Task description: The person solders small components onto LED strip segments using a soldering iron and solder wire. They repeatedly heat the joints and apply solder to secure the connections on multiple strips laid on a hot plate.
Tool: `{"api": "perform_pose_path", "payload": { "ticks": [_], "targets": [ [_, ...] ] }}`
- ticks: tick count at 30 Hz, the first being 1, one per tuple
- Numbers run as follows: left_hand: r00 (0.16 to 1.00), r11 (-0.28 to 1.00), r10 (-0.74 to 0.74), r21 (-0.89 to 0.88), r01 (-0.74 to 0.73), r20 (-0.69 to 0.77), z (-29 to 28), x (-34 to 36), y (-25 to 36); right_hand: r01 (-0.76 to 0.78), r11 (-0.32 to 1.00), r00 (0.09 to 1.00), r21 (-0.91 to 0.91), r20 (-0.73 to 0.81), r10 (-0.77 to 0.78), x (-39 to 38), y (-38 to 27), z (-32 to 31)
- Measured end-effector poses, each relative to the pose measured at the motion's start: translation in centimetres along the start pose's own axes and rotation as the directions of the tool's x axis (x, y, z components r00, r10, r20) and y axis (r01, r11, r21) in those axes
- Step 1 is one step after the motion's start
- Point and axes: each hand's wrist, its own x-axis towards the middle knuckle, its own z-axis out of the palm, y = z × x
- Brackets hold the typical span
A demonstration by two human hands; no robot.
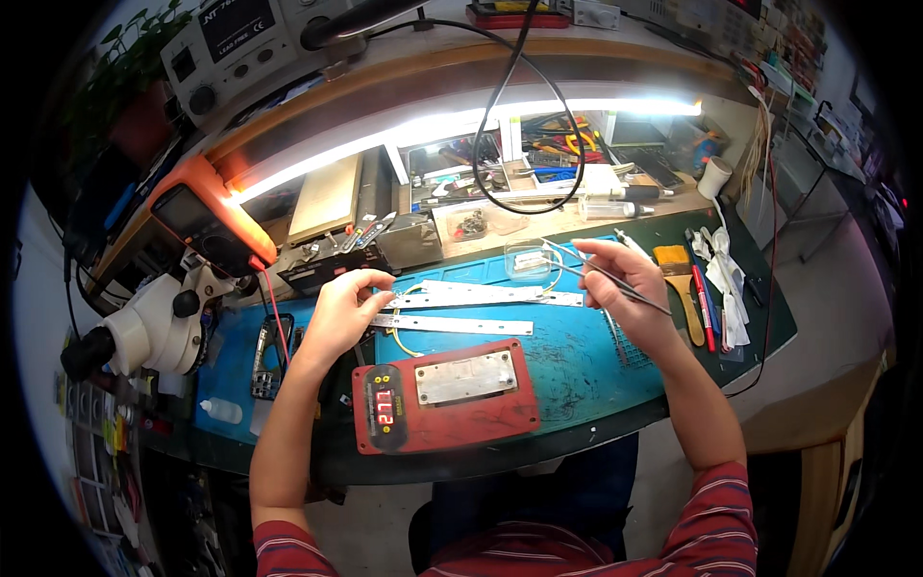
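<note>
My left hand (348, 313) pinches thumb and forefinger at the left end of a white LED strip (471, 296); the exact grip is partly hidden. A second white strip (457, 325) lies just nearer, its left end by that hand. My right hand (627, 288) holds metal tweezers (650, 301), their prongs apart and pointing left above the far strip's right part. Beneath the tips stands a small clear box (527, 274) with pale pieces inside. Nearer me sits a red heating plate (447, 438) with a metal top and a lit red display.
A blue mat (586, 385) covers the bench. At left are a microscope (154, 327), an orange multimeter (207, 216) and a small bottle (223, 412). A brush (681, 288), pens and crumpled tissue (731, 288) lie at right. A black cable loop (479, 163) hangs ahead.
</note>
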Motion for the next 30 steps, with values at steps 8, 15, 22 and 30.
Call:
{"api": "perform_pose_path", "payload": {
  "ticks": [8, 15, 22, 30],
  "targets": [
    [0.803, 0.806, 0.469, 0.550, -0.219, -0.368, -1.0, 2.2, 2.0, 0.007, 0.994, 0.995, -0.113, 0.095, 0.003, 0.3, -0.1, 0.6],
    [0.845, 0.648, 0.496, 0.732, -0.209, -0.198, -1.0, 4.6, 1.2, 0.027, 0.988, 0.996, -0.151, 0.083, -0.015, 0.7, 0.5, 1.0],
    [0.893, 0.801, 0.357, 0.581, -0.141, -0.275, -1.3, 5.5, 0.8, -0.003, 0.996, 0.999, -0.088, 0.040, 0.006, 0.5, 1.3, 1.3],
    [0.969, 0.933, 0.106, 0.358, -0.020, -0.221, -2.9, 6.3, 1.5, 0.075, 0.964, 0.990, -0.255, 0.134, -0.041, 0.6, 1.8, 1.8]
  ]
}}
